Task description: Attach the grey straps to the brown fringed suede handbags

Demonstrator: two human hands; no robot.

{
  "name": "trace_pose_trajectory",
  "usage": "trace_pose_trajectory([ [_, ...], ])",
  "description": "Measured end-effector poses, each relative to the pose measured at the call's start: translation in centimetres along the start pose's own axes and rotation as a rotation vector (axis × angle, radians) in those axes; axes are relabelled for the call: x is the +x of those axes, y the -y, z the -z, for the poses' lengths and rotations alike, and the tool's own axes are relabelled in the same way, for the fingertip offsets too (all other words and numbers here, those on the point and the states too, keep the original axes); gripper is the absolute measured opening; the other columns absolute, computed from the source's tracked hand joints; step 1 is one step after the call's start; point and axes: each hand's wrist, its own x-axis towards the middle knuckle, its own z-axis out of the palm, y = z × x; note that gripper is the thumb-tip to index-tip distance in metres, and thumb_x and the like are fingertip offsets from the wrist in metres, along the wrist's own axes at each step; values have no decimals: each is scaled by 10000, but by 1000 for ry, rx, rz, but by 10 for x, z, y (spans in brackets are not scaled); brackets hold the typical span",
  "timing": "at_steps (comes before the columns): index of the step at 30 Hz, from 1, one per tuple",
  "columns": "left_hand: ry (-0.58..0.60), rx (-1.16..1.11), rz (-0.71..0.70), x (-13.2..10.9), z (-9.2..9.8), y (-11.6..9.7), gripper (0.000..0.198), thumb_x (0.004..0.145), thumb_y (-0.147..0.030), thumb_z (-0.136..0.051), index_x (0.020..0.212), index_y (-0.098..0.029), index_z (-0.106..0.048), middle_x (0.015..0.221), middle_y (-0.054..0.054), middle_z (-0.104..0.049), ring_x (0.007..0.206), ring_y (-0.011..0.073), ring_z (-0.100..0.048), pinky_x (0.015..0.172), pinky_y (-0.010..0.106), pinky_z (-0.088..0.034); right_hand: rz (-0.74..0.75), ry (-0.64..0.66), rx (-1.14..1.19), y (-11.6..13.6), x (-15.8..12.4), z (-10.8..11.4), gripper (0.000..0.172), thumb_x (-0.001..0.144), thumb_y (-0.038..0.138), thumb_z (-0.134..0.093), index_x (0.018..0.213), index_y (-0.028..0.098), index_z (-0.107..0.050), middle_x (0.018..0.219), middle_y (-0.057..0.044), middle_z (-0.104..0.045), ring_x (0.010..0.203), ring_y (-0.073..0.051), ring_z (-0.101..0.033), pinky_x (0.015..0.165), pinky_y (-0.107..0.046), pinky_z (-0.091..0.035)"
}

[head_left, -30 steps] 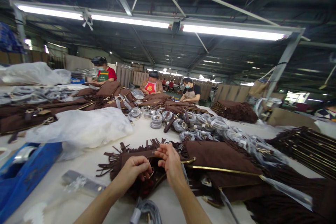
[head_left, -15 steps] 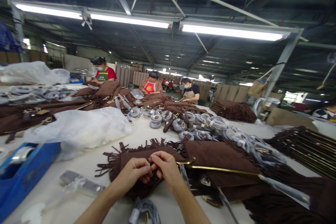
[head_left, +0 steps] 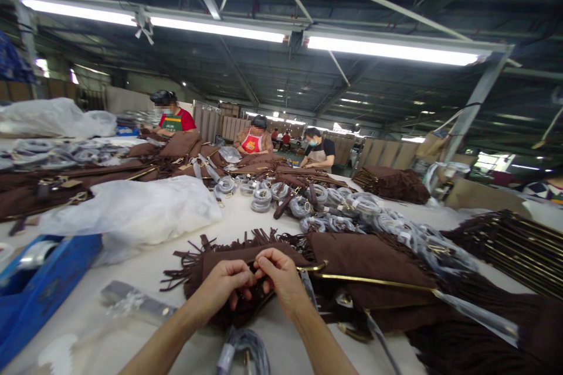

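Note:
My left hand [head_left: 226,287] and my right hand [head_left: 281,281] meet over a brown fringed bag [head_left: 220,261] lying on the white table. Both are closed in a pinch, fingertips almost touching, on something too small to make out near the bag's gold frame. Just right of my right hand, a second brown bag [head_left: 365,255] lies with its long gold-edged frame [head_left: 378,280]. Below my hands a coiled strap [head_left: 250,351] in clear wrapping rests on the table.
A blue tape dispenser [head_left: 48,293] stands at the left, a white plastic bag [head_left: 145,211] behind it. Wrapped coiled straps [head_left: 365,204] and brown bags spread across the middle. Stacked gold-framed bags [head_left: 514,252] lie at the right. Several people work beyond the table.
My hands have shifted very slightly, still pinched together over the bag. The person at the left has leaned a little, and the view has tilted slightly.

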Motion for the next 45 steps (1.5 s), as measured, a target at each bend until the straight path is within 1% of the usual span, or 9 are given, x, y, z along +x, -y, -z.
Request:
trace_pose_trajectory([
  [3,-47,59,27,-1,-2,-2,228,654,-396,-569,650,-168,-558,504,-40,-542,362,51,-335,354,184,-198,38,0,-114,-2,-1,2,321,687,458,-739,739,153,-654,527,44,-599,347,-39,-414,341,-153,-268],
  [6,-56,84,51,-1,-4,-4,157,607,-335,-524,618,-179,-529,477,-63,-497,343,40,-280,360,191,-142,36,3,-143,-4,-2,0,333,682,466,-739,740,146,-669,534,40,-602,359,-44,-433,358,-162,-286],
  [14,-54,86,67,-1,-4,-5,193,607,-376,-515,617,-184,-530,421,-68,-477,334,50,-292,375,201,-160,-11,11,-122,-6,-2,-6,352,620,470,-784,721,144,-702,547,21,-625,416,-77,-517,409,-180,-407],
  [24,-71,104,61,0,-4,-4,176,591,-350,-479,598,-185,-538,390,-67,-447,331,59,-288,369,204,-171,8,-4,-133,-10,-2,-8,330,639,461,-772,722,151,-697,554,24,-608,430,-86,-523,426,-196,-434],
  [27,-100,118,30,0,-6,-2,154,593,-329,-460,571,-190,-522,390,-67,-435,342,66,-293,385,212,-177,24,-3,-144,-12,-2,-9,270,656,416,-755,702,159,-687,560,27,-595,460,-95,-516,440,-205,-443],
  [32,-151,133,-34,2,-8,1,124,579,-301,-441,517,-199,-474,408,-70,-394,396,81,-314,415,225,-210,231,-10,-339,-11,-4,-8,124,755,276,-627,668,192,-649,623,27,-574,544,-124,-527,489,-226,-452],
  [36,-182,151,-56,2,-8,5,103,569,-282,-444,501,-205,-437,429,-73,-382,420,86,-324,433,230,-225,448,-17,-610,-11,-7,-5,160,784,167,-567,646,196,-644,631,24,-580,605,-130,-531,582,-237,-421],
  [41,-180,189,-49,6,-5,10,129,592,-309,-441,519,-202,-451,432,-75,-374,416,92,-325,432,230,-237,505,-3,-745,-18,-3,-7,197,828,157,-512,706,188,-663,669,5,-620,644,-139,-565,629,-244,-422],
  [45,-151,243,-77,7,3,7,207,668,-371,-461,550,-201,-456,454,-73,-390,445,102,-337,463,233,-266,519,14,-845,-2,-15,-12,241,880,175,-458,982,180,-676,820,-38,-678,755,-166,-610,729,-272,-462],
])
